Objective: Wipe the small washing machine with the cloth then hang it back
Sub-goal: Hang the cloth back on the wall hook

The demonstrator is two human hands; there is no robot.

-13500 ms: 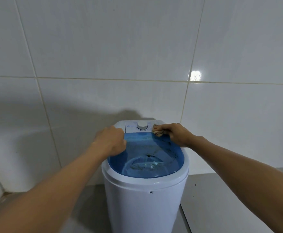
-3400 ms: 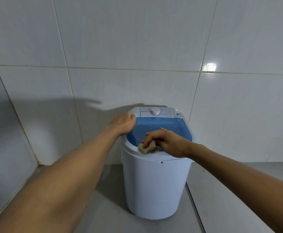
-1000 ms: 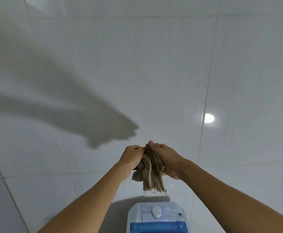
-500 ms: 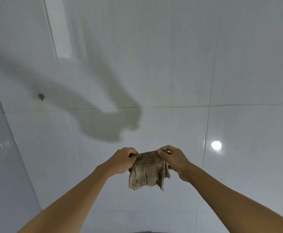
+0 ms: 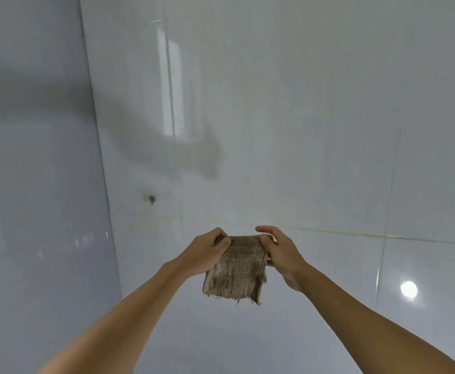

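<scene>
Left hand (image 5: 206,255) and right hand (image 5: 281,252) pinching top corners of frayed cloth (image 5: 235,271), spread flat; wall hook (image 5: 151,198) at ten o'clock.

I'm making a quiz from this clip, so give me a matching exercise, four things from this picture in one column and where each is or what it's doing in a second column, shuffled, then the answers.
Column one:
1. cloth
2. left hand
3. right hand
4. wall hook

Column two:
A. pinches the cloth's upper right corner
B. fixed to the tiles, up and left of the hands
C. hangs spread between both hands, frayed lower edge
D. grips the cloth's upper left corner

Pairs: 1-C, 2-D, 3-A, 4-B
</scene>
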